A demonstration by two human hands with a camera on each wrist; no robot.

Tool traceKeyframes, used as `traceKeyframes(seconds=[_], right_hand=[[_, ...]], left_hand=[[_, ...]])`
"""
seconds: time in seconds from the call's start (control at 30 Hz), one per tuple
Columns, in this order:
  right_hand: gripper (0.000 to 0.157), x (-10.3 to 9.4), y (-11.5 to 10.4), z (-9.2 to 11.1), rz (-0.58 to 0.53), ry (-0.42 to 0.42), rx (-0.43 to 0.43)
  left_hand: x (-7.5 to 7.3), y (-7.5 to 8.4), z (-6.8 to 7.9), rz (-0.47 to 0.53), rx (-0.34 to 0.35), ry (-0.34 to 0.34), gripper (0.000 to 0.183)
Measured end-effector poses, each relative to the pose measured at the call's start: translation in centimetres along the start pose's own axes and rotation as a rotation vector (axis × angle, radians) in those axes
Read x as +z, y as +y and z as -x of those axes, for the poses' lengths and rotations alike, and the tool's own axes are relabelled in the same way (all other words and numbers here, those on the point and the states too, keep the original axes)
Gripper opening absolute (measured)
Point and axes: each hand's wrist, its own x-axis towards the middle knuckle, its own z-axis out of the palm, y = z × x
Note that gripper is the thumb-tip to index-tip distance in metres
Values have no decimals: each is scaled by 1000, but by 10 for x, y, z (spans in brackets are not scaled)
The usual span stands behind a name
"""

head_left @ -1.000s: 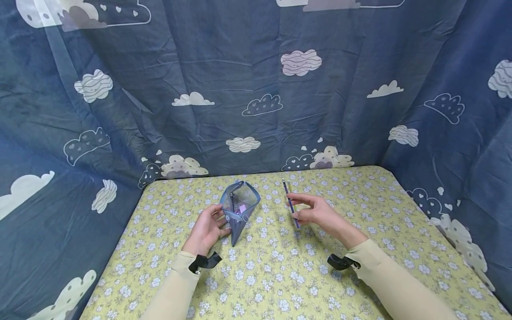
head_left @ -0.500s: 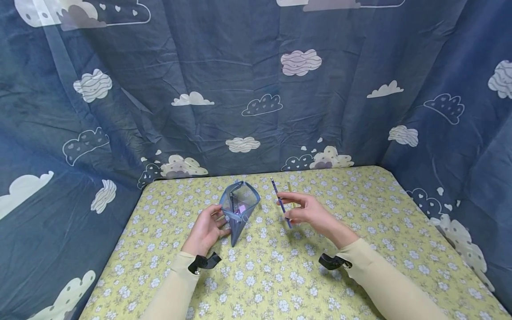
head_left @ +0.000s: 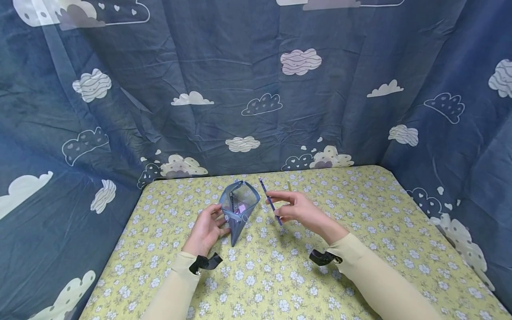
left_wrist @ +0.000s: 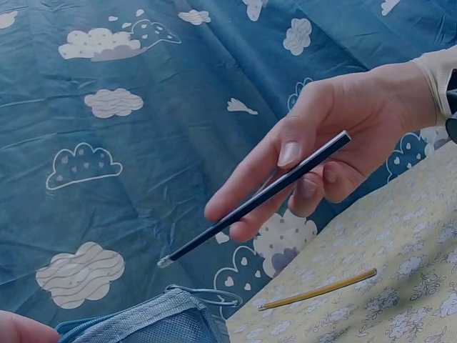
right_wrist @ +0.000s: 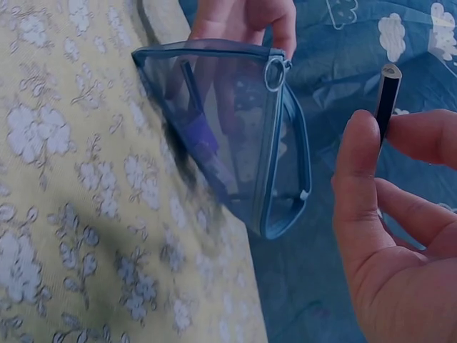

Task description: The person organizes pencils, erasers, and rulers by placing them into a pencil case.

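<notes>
A blue mesh zip pouch (head_left: 237, 229) stands with its mouth open near the middle of the table. My left hand (head_left: 205, 229) holds it by its left side, fingers at the rim and along the mesh. Through the mesh in the right wrist view I see a purple item (right_wrist: 200, 136) and a thin dark stick. Just right of the pouch, my right hand (head_left: 300, 209) pinches a dark blue pencil (left_wrist: 264, 196) between thumb and fingers, above the table. The pencil slants, its white-tipped end pointing toward the back. Behind the right hand lies a yellow pencil (left_wrist: 318, 289).
A yellow floral cloth (head_left: 256, 280) covers the table. Dark blue cloud-print curtains (head_left: 224, 120) hang along the back and both sides. Black straps (head_left: 206, 263) sit on both wrists.
My right hand has moved left with the dark blue pencil, closer to the pouch's mouth. The yellow pencil behind it has stayed in place. My left hand and the pouch look unmoved.
</notes>
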Motion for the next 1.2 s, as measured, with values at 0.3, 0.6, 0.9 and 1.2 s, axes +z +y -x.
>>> traceKeyframes(seconds=[0.3, 0.6, 0.9, 1.2], right_hand=[[57, 4, 12, -19, -38, -25, -8], [52, 10, 7, -29, -62, -63, 15], [51, 13, 4, -42, -116, -80, 60], [50, 15, 3, -49, -148, -112, 60]], left_hand=[[-2, 0, -1, 9, 6, -1, 27], [0, 4, 5, -24, -7, -41, 17], [1, 5, 7, -22, 7, -81, 10], [1, 8, 6, -31, 8, -105, 11]])
